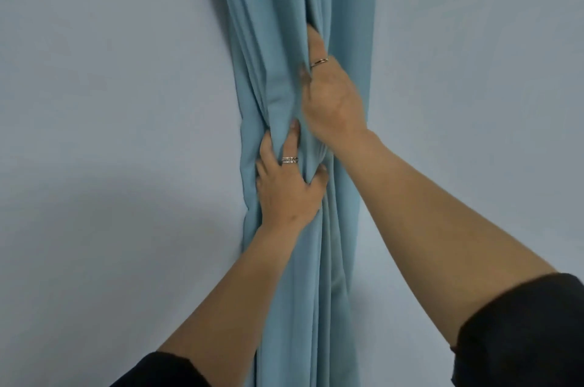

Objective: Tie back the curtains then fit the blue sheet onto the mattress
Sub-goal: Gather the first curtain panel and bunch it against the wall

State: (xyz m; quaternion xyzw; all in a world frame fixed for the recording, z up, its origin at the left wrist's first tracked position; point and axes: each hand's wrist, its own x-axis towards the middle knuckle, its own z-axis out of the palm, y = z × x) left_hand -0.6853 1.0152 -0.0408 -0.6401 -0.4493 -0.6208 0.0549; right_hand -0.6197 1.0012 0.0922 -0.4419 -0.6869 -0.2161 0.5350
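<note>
Smooth pale wall (94, 102), pleated matte curtain (268, 39)

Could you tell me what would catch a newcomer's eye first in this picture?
The teal curtain, gathered into a narrow bunch, hangs down the middle of the view against a pale wall. Two bare hands clasp it mid-frame. The left hand grips the bunch lower down, and the right hand sits just above it, fingers tucked into the folds.
</note>
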